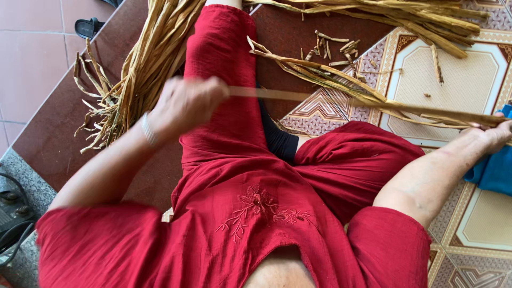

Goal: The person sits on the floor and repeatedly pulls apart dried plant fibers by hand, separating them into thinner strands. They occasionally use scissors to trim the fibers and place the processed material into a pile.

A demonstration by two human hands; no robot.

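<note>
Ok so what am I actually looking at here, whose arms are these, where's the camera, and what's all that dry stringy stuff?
There is no machine: a person in red clothes sits on the floor, and the single camera is worn on their head, looking down at their lap. The left hand, blurred by motion, and the right hand at the picture's right edge each grip one long dried plant strip, stretched between them. A bundle of similar dried strips lies on the dark floor on the left, another pile at the top. Small broken bits are scattered near the patterned tiles. A blue cloth lies by the right arm.
</note>
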